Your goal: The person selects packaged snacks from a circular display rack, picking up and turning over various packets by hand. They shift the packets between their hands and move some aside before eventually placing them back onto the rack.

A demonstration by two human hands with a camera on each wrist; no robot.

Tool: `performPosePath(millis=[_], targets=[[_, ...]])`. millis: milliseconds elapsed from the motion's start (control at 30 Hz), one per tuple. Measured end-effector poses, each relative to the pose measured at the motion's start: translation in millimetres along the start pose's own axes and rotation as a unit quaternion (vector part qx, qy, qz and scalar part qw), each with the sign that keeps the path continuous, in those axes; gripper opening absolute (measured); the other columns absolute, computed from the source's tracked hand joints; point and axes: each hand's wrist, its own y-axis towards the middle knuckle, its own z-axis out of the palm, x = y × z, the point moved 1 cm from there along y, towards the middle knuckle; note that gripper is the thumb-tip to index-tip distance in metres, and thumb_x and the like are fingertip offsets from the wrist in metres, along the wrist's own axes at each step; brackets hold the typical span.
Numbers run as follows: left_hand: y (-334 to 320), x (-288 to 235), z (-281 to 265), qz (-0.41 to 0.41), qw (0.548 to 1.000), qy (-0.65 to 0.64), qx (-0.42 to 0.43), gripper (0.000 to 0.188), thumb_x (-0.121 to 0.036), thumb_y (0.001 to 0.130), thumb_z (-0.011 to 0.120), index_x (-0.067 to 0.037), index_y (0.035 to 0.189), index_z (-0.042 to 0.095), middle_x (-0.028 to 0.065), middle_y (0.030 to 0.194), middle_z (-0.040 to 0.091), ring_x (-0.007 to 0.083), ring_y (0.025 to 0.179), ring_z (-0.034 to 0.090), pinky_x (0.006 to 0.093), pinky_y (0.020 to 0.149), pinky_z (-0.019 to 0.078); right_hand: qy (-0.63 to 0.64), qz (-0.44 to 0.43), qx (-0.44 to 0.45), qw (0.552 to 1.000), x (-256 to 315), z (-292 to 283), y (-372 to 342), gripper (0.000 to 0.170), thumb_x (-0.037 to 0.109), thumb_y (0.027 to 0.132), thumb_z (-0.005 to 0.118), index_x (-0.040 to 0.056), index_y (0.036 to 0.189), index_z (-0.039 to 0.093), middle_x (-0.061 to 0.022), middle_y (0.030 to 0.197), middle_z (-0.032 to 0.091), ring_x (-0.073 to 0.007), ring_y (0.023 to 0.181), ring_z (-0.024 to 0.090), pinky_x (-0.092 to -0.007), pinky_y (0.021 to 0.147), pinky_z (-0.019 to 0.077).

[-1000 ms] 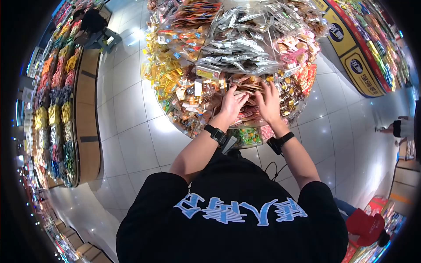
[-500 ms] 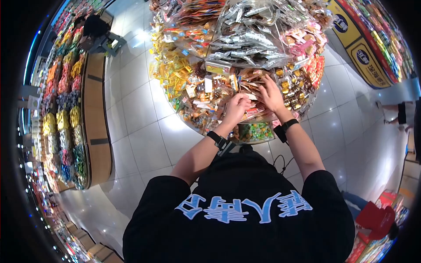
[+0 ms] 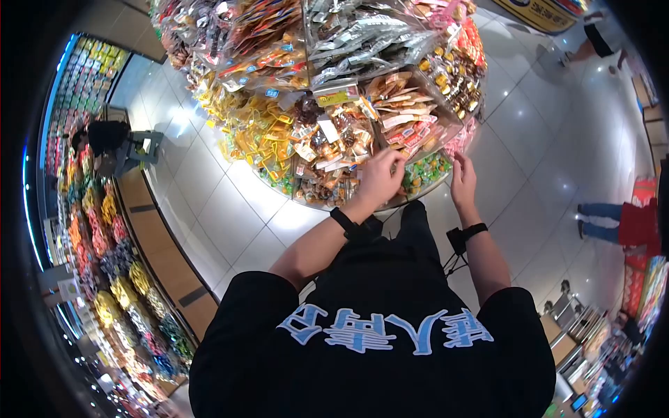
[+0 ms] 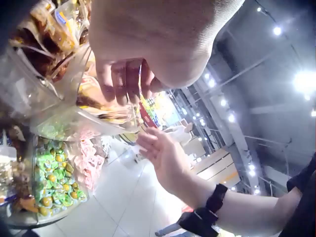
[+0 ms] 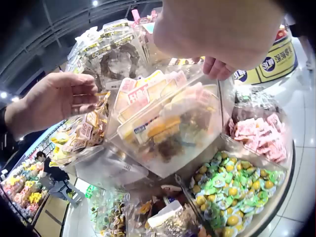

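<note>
My left hand [image 3: 382, 174] hovers by the near left corner of a clear bin [image 3: 446, 132] filled with flat snack packets [image 3: 408, 104]. Its fingers are loosely bent with nothing visible between them; the right wrist view shows this hand [image 5: 61, 101] left of the packets [image 5: 143, 96]. On the other side, my right hand [image 3: 463, 180] is raised near the bin's right corner, fingers slightly bent and holding nothing visible. In the left wrist view the right hand [image 4: 165, 158] stands apart from the bin wall [image 4: 98, 123].
Below the bin lie green-wrapped candies [image 5: 237, 192] and pink packets [image 5: 259, 133]. Silver packets [image 3: 369, 42] and yellow-wrapped sweets [image 3: 258, 139] fill other compartments of the round display. A long candy shelf [image 3: 167, 258] stands left, and a person in red [image 3: 637, 226] is at right.
Both hands have come off the packets and drawn back toward my body, the right hand moving out beyond the bin's corner. The head view has turned, so the display sits further left.
</note>
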Motion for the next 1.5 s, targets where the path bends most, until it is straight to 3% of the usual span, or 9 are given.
performPosePath(millis=[467, 667, 833, 1100, 1167, 1233, 1300, 1367, 1500], targets=[[-71, 58, 16, -0.137, 0.959, -0.071, 0.238, 0.013, -0.009, 0.094, 0.057, 0.000, 0.100, 0.063, 0.0122, 0.089, 0.070, 0.0193, 0.082, 0.069, 0.0301, 0.075, 0.0527, -0.090, 0.272, 0.192, 0.939, -117, 44, -98, 0.035, 0.031, 0.093, 0.058, 0.0021, 0.112, 0.063, -0.0179, 0.104, 0.069, -0.0316, 0.100, 0.066, -0.0396, 0.088, 0.0508], [-153, 232, 57, -0.286, 0.930, 0.030, 0.229, 0.022, -0.010, 0.093, 0.058, -0.001, 0.112, 0.057, 0.0122, 0.096, 0.069, 0.0214, 0.092, 0.066, 0.0300, 0.083, 0.0499, -0.130, 0.214, 0.322, 0.913, -103, 97, -97, 0.035, 0.023, 0.086, 0.062, 0.0010, 0.114, 0.060, -0.0194, 0.111, 0.065, -0.0370, 0.106, 0.061, -0.0420, 0.093, 0.0484], [-160, 273, 56, -0.309, 0.903, 0.136, 0.265, 0.022, -0.013, 0.088, 0.063, 0.005, 0.099, 0.058, 0.0158, 0.089, 0.067, 0.0250, 0.086, 0.064, 0.0333, 0.077, 0.0485, -0.122, 0.041, 0.223, 0.966, -108, 145, -106, 0.051, 0.009, 0.081, 0.063, 0.0016, 0.129, 0.049, -0.0201, 0.132, 0.051, -0.0375, 0.121, 0.050, -0.0419, 0.102, 0.0425], [-147, 328, 65, -0.418, 0.837, 0.164, 0.314, 0.057, -0.020, 0.086, 0.060, 0.003, 0.135, 0.042, 0.0319, 0.135, 0.047, 0.0422, 0.128, 0.046, 0.0425, 0.107, 0.0377, -0.168, 0.045, 0.074, 0.982, -112, 192, -127, 0.063, 0.002, 0.076, 0.065, -0.0003, 0.135, 0.044, -0.0249, 0.140, 0.042, -0.0414, 0.126, 0.045, -0.0451, 0.106, 0.0393], [-165, 372, 57, -0.041, 0.862, 0.327, 0.385, 0.044, -0.018, 0.086, 0.060, 0.006, 0.122, 0.049, 0.0243, 0.105, 0.058, 0.0372, 0.100, 0.059, 0.0420, 0.086, 0.0472, -0.164, 0.056, 0.050, 0.984, -106, 197, -130, 0.063, 0.002, 0.076, 0.064, -0.0011, 0.135, 0.044, -0.0249, 0.140, 0.043, -0.0415, 0.125, 0.046, -0.0455, 0.105, 0.0398], [-166, 377, 57, -0.034, 0.884, 0.286, 0.368, 0.033, -0.017, 0.087, 0.060, 0.006, 0.110, 0.054, 0.0177, 0.087, 0.061, 0.0311, 0.084, 0.065, 0.0396, 0.073, 0.0518, -0.172, 0.051, 0.030, 0.983, -112, 207, -136, 0.060, 0.002, 0.076, 0.065, -0.0016, 0.132, 0.045, -0.0233, 0.134, 0.046, -0.0411, 0.121, 0.048, -0.0445, 0.103, 0.0406], [-170, 387, 67, -0.407, 0.872, 0.058, 0.267, 0.024, -0.017, 0.087, 0.060, 0.003, 0.100, 0.057, 0.0121, 0.081, 0.057, 0.0240, 0.077, 0.063, 0.0353, 0.070, 0.0514, -0.172, 0.054, 0.010, 0.984, -117, 213, -139, 0.059, 0.003, 0.076, 0.066, -0.0021, 0.131, 0.046, -0.0219, 0.128, 0.050, -0.0402, 0.117, 0.050, -0.0441, 0.100, 0.0416], [-177, 410, 65, -0.308, 0.886, 0.094, 0.335, 0.018, -0.015, 0.088, 0.060, 0.001, 0.096, 0.057, 0.0087, 0.083, 0.055, 0.0192, 0.078, 0.061, 0.0323, 0.068, 0.0505, -0.168, 0.058, 0.016, 0.984, -124, 220, -139, 0.059, 0.005, 0.075, 0.068, -0.0024, 0.130, 0.046, -0.0204, 0.121, 0.052, -0.0388, 0.112, 0.051, -0.0441, 0.098, 0.0421], [-167, 385, 65, -0.448, 0.833, 0.027, 0.324, 0.010, -0.011, 0.090, 0.057, -0.003, 0.094, 0.057, 0.0041, 0.087, 0.052, 0.0150, 0.081, 0.058, 0.0304, 0.068, 0.0497, -0.157, 0.123, 0.031, 0.979, -118, 222, -135, 0.062, 0.013, 0.077, 0.067, -0.0012, 0.133, 0.044, -0.0171, 0.107, 0.056, -0.0328, 0.104, 0.054, -0.0422, 0.090, 0.0435]])
